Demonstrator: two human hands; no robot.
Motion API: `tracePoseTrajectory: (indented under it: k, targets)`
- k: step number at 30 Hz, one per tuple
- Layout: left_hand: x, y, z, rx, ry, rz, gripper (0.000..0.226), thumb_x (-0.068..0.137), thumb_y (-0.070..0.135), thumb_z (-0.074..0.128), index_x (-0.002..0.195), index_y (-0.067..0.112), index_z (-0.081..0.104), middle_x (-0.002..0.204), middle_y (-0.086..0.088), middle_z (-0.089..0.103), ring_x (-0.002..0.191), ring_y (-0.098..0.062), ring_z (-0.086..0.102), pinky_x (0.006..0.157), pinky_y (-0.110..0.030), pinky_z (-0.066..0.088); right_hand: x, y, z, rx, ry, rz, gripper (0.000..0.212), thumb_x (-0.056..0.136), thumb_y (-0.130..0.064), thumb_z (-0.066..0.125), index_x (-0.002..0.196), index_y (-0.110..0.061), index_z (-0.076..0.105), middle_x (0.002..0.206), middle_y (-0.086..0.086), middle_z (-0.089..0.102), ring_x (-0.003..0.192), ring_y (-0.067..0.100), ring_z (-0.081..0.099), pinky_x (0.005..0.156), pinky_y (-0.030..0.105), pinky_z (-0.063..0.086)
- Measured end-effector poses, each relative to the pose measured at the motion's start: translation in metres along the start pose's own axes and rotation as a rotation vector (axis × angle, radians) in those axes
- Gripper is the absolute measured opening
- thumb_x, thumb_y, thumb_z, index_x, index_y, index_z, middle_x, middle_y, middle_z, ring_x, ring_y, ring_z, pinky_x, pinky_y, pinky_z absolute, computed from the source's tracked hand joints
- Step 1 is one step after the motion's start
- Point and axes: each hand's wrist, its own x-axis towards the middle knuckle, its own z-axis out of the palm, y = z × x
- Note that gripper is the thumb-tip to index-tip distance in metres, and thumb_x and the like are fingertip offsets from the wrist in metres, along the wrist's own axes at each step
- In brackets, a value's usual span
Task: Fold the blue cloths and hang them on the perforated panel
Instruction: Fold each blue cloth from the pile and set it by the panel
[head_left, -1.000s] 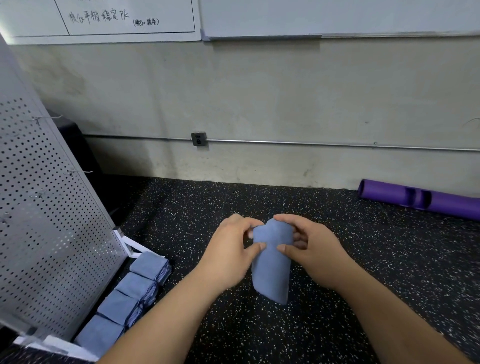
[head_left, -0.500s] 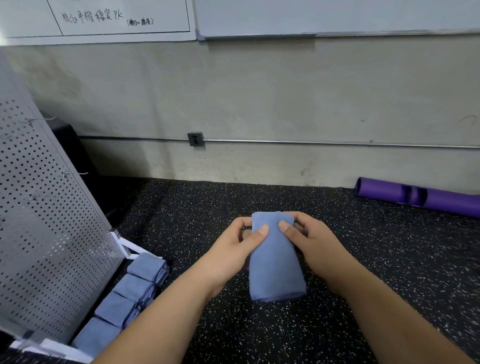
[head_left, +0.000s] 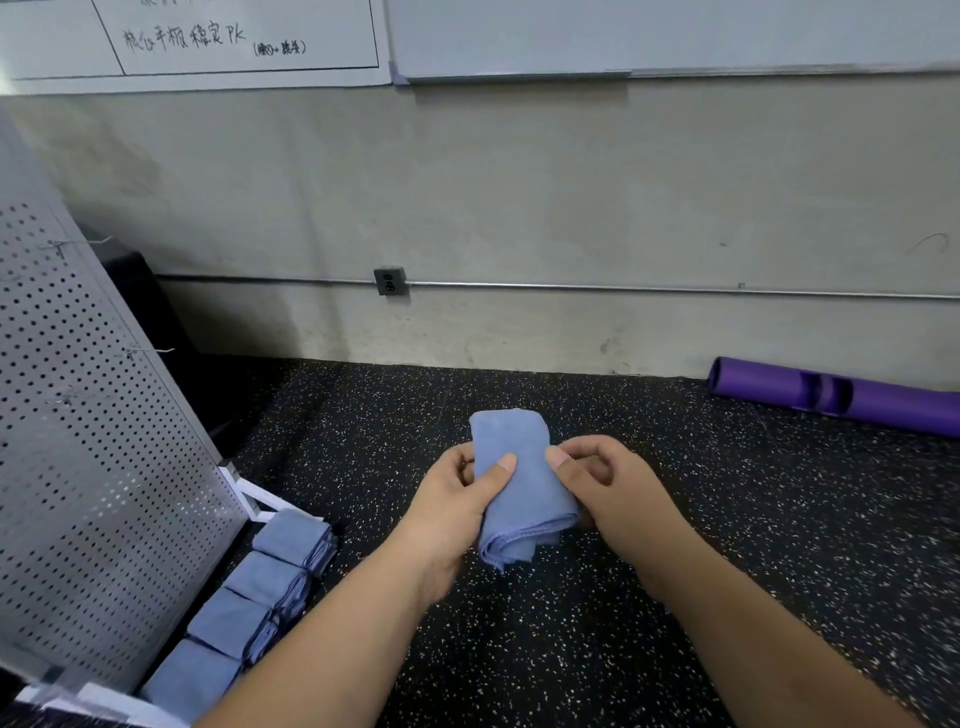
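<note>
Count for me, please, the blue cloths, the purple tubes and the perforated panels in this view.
Blue cloths: 5, one held cloth and four folded cloths
Purple tube: 1
Perforated panel: 1
Total: 7

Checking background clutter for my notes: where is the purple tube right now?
In the head view, the purple tube lies on the speckled floor at far right, along the foot of the wall, beyond the right hand.

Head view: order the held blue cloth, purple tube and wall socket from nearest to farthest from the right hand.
1. Blue cloth: pinched by the right hand.
2. Purple tube: floor, far right.
3. Wall socket: back wall, left.
</note>
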Motion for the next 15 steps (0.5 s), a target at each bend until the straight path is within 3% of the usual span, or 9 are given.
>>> tracePoseTrajectory:
  k: [5, 11, 15]
  targets:
    - [0.000, -0.003, 0.005, -0.099, 0.022, 0.006, 0.031, 0.108, 0.029, 0.063, 0.138, 0.028, 0.055, 0.122, -0.007, 0.078, 0.109, -0.032, 0.077, 0.095, -0.060, 0.061, -0.007, 0.006, 0.011, -0.163, -0.127, -0.003, 0.022, 0.101, -0.028, 0.073, 0.122, -0.022, 0.072, 0.100, -0.005, 0.081, 0.090, 0.014, 0.078, 0.078, 0.036, 0.067]
    - [-0.004, -0.003, 0.012, -0.173, 0.030, -0.034, 0.027, 0.112, 0.037, 0.052, 0.139, 0.040, 0.054, 0.117, -0.001, 0.080, 0.106, -0.029, 0.078, 0.095, -0.055, 0.063, -0.014, 0.019, 0.023, -0.225, -0.086, 0.002, 0.013, 0.098, -0.026, 0.075, 0.110, -0.028, 0.070, 0.099, -0.007, 0.080, 0.091, 0.018, 0.078, 0.086, 0.050, 0.065]
    - [-0.006, -0.005, 0.013, -0.165, 0.044, -0.080, 0.033, 0.111, 0.046, 0.050, 0.143, 0.037, 0.055, 0.118, -0.004, 0.080, 0.104, -0.028, 0.079, 0.088, -0.050, 0.065, -0.019, 0.021, 0.030, -0.118, -0.091, 0.056, 0.017, 0.097, -0.020, 0.076, 0.113, -0.021, 0.069, 0.102, -0.003, 0.081, 0.095, 0.017, 0.079, 0.092, 0.049, 0.063]
